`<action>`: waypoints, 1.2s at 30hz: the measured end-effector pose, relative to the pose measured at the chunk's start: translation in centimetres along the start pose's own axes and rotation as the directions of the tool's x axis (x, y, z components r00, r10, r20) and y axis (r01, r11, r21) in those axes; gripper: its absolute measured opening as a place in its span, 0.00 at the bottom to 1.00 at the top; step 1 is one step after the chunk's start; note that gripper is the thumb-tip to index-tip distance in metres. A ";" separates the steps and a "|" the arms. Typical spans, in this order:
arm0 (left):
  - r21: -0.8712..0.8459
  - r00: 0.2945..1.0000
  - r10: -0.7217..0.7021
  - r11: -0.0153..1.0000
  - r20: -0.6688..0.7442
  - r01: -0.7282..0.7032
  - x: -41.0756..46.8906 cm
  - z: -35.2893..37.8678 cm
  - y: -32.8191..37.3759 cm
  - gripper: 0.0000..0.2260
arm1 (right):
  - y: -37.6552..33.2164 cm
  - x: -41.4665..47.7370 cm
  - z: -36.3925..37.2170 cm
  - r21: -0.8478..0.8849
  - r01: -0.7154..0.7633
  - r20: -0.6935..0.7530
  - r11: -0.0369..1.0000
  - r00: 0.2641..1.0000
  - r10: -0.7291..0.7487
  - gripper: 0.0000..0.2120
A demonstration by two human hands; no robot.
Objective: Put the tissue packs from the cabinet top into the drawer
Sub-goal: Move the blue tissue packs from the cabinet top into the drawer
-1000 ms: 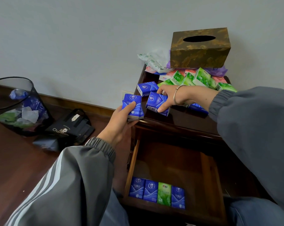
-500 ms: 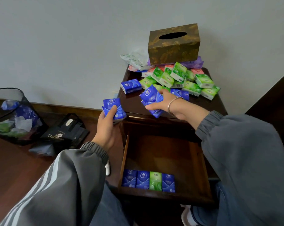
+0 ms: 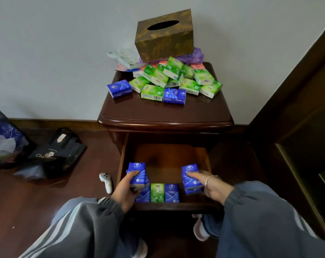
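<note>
I am at the placing step: my left hand point(image 3: 127, 192) grips a small stack of blue tissue packs point(image 3: 137, 174) low in the frame, over the left front of the open drawer point(image 3: 169, 157), and my right hand point(image 3: 211, 187) is closed on another blue stack point(image 3: 191, 180) over the right front. Between them a row of packs point(image 3: 159, 192), blue with one green, already stands along the drawer's front wall. Next I judge I must set both stacks down upright beside that row without toppling it, then loosen my fingers and go back up. Much is left: the heap of green packs point(image 3: 176, 79) and two blue ones sit in the upper middle, on the cabinet top point(image 3: 165, 110) before the brown tissue box point(image 3: 164, 35). A second ago both hands were up at that cabinet edge gathering these blue packs; now they are down in the drawer.
</note>
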State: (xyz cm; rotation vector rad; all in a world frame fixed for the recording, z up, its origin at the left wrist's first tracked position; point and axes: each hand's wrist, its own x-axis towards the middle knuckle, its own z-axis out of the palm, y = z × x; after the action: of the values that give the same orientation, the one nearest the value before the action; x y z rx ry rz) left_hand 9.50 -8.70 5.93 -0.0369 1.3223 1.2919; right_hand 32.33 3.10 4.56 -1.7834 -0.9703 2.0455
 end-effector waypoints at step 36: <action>0.250 0.978 0.026 0.965 0.205 -0.078 1.7 -0.2 -2.5 0.24 | -1.1 1.1 3.2 -0.651 0.359 0.197 0.669 0.931 -0.307 0.20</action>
State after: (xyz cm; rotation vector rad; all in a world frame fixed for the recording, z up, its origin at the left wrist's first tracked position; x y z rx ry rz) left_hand 10.59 -8.66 3.12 0.3037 1.3125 1.1266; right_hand 28.84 3.60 4.43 -1.6259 -2.1127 1.6186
